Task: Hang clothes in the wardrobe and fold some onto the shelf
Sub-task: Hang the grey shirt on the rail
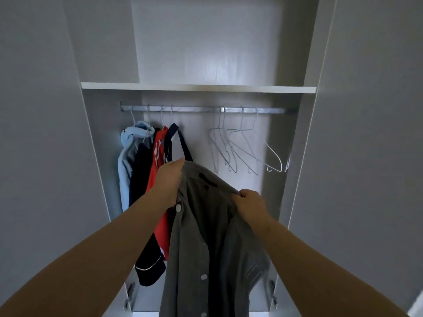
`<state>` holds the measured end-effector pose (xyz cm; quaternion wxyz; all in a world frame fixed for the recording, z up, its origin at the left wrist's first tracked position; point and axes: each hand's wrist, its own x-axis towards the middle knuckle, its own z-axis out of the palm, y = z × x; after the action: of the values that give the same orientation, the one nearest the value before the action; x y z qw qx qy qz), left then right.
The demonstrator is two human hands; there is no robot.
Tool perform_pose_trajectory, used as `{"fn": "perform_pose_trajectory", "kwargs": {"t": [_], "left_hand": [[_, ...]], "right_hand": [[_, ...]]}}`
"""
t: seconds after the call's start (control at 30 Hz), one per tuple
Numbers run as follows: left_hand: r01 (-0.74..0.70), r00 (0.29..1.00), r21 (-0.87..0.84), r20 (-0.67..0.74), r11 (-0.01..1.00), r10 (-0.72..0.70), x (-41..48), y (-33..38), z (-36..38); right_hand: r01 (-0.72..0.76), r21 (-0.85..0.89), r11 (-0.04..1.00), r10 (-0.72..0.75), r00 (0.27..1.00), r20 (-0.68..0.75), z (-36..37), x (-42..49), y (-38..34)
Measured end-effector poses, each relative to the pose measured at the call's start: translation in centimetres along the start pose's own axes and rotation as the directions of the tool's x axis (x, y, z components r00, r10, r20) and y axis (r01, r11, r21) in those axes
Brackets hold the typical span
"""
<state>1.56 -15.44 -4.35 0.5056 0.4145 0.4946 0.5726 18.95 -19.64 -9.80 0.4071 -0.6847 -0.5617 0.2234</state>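
A white wardrobe [100, 138] stands open, with a shelf [199, 87] across the top and a metal rail [194, 109] just under it. Nothing shows on the front edge of the shelf. At the left end of the rail hang a light blue hoodie [128, 156], a dark top [139, 175], a red top [158, 161] and a navy top with straps [174, 138], all close together. Toward the right end of the rail hang some bare wire hangers [238, 147].

The grey shirt [206, 236] is in front of the wardrobe, below the rail and between the hung clothes and the bare hangers. It hangs down long, with its white buttons showing. The left hand [169, 181] grips the top of the shirt near the collar. The right hand [251, 204] pinches the cloth at the shoulder. Holding it up high by the top lets the shirt fall straight, which probably makes it easier to hang. I cannot tell if a hanger is inside it yet. The gap in the middle of the rail looks like the spot for it.
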Motion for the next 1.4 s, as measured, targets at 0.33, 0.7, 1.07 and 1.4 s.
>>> {"fn": "perform_pose_trajectory", "kwargs": {"t": [0.33, 0.7, 1.07, 1.4], "left_hand": [[0.057, 0.986, -0.026, -0.154, 0.998, -0.060, 12.5, -0.5, 6.5], [0.075, 0.971, 0.037, -0.231, 0.996, -0.065, 22.5, -1.3, 8.3], [0.059, 0.992, -0.042, -0.105, 0.997, -0.063, 33.2, -0.5, 8.1], [0.199, 0.979, -0.125, 0.063, 0.972, -0.193, 38.5, 0.1, 6.6]], "right_hand": [[0.077, 0.089, 0.993, -0.098, 0.958, 0.270, 2.1, 17.0, 1.1], [0.228, -0.090, 0.969, -0.220, 0.971, 0.093, 5.8, 29.4, 1.7], [-0.276, 0.351, 0.895, 0.230, 0.959, 0.167, 10.9, 38.2, -0.2], [-0.055, 0.424, 0.904, 0.095, 0.993, -0.073, 13.2, 41.6, -3.0]]}}
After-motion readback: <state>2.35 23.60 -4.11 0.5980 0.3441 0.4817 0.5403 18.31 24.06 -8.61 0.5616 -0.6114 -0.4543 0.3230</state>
